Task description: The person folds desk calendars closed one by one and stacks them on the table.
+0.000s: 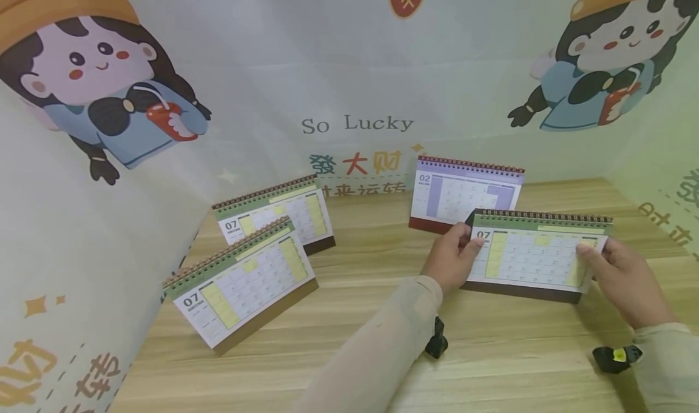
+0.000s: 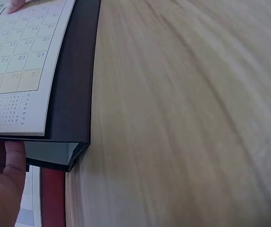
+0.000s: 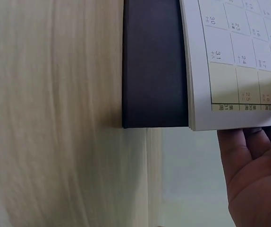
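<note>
Both hands hold a spiral-bound desk calendar (image 1: 526,255) by its two short sides, its green-and-yellow page marked 07 facing me. At the left side my left hand (image 1: 450,258) has its thumb on the page and its fingers behind. My right hand (image 1: 628,279) pinches the other side the same way. In the left wrist view the dark base (image 2: 74,71) of the calendar stands at the wood surface, with its hollow underside partly showing. The right wrist view shows the page block (image 3: 199,113) over the dark base, fingers tucked behind it.
Just behind the held calendar stands a purple desk calendar (image 1: 466,188) marked 02 with a red base, partly covered. Two more 07 calendars stand at the left, the front one (image 1: 246,279) overlapping the rear one (image 1: 322,210). A printed cloth backdrop (image 1: 355,67) surrounds the wooden table (image 1: 338,340).
</note>
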The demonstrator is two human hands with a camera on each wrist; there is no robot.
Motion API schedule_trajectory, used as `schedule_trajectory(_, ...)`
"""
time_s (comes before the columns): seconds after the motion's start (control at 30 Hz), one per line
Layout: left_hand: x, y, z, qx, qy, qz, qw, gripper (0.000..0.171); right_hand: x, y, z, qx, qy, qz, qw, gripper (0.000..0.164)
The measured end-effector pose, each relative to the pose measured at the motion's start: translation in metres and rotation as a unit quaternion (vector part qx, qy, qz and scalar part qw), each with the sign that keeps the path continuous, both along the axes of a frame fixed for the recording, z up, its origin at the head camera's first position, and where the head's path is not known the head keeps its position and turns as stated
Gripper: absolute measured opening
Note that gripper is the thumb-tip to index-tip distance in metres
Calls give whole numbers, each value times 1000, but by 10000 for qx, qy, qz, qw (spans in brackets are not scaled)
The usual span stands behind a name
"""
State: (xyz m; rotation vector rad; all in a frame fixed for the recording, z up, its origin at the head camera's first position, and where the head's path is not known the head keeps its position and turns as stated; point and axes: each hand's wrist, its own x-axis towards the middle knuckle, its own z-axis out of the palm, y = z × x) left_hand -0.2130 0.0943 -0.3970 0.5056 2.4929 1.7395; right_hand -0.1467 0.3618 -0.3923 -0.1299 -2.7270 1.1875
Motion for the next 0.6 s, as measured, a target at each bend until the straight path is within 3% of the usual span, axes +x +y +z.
schedule_trajectory(0.37, 4, -1, 0, 10, 71, -36, 10000, 12, -10, 7, -3, -85, 221, 247, 9994, 51)
schedule_trajectory(0.6, 7, 0, -2, 108, 108, -108, 9998, 11, -11, 6, -1, 148, 166, 147, 9996, 54)
